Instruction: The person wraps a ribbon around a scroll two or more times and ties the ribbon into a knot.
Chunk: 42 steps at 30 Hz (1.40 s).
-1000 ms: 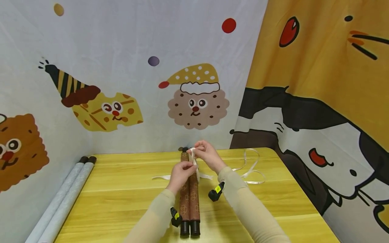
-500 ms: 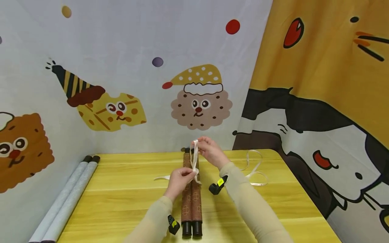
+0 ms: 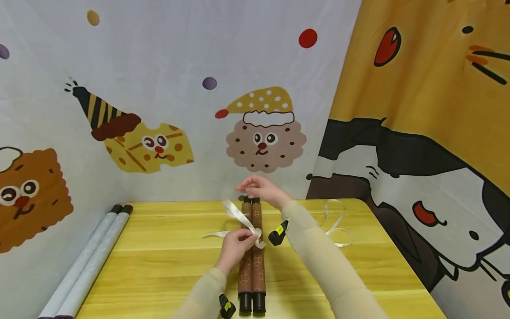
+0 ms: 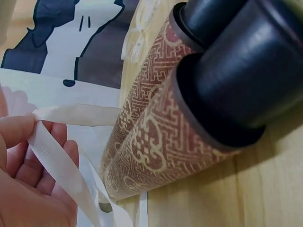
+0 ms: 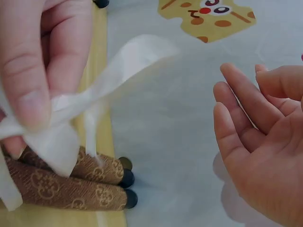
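Two brown patterned scrolls (image 3: pixel 252 266) with black end knobs lie side by side on the table, pointing away from me. Above their middle my left hand (image 3: pixel 235 249) pinches a white ribbon (image 4: pixel 78 115) between thumb and forefinger. A loose ribbon end swings up to the left, blurred in the right wrist view. Over the far ends of the scrolls is my right hand (image 3: pixel 264 190). Its fingers (image 5: pixel 253 99) are relaxed and hold nothing, apart from the ribbon. Part of the ribbon's loop is hidden behind the left fingers.
Two pale blue-grey rolls (image 3: pixel 93 257) with dark ends lie along the table's left edge. A loose coil of thin white ribbon (image 3: pixel 336 228) lies at the right. The wooden table (image 3: pixel 167 274) ends at a cartoon-printed cloth wall (image 3: pixel 171 88).
My right hand has let go of the ribbon and risen slightly up and left. The freed ribbon end has swung leftward. My left hand keeps its pinch, slightly lower now.
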Available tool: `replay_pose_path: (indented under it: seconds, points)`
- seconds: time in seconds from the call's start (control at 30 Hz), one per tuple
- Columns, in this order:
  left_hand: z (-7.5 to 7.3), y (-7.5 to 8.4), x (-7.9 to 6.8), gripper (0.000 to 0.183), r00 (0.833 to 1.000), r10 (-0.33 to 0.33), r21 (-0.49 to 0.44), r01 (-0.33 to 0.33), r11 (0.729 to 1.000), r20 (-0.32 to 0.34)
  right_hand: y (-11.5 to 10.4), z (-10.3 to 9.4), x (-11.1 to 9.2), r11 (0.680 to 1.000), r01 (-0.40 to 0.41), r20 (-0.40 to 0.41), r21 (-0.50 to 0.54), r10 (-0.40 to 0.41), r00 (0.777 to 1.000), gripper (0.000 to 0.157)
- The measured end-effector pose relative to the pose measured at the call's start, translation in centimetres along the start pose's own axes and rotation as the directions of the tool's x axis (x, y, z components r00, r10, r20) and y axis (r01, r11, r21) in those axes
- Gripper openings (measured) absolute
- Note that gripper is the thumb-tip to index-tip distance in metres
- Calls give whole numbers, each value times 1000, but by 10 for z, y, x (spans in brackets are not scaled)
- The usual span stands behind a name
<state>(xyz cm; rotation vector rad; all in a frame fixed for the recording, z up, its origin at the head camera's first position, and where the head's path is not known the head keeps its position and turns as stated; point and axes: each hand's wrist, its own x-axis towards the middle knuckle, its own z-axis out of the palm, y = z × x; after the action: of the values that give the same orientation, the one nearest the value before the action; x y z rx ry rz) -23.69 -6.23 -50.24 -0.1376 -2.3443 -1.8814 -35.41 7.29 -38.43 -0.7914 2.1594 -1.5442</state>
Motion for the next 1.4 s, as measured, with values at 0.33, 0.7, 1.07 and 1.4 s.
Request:
replay_pose_path:
  seconds: [0.33,0.7,1.07,1.4]
  points:
    - [0,-4,2,13,999,13,-52,-16,999,-49,16,-10,-14,1000,11,-64,-1,-11,998,19]
    - [-8,2,16,14,996,-31,-118,20,993,-87,41,-27,-36,995,13,-157,101,3,988,30]
    - [-11,1,21,16,994,-7,-132,-7,991,-108,74,-28,-57,993,-92,-257,68,106,961,26]
    - [-11,-3,25,16,994,-58,-180,42,983,-90,103,0,-57,984,-100,-182,-146,72,981,30]
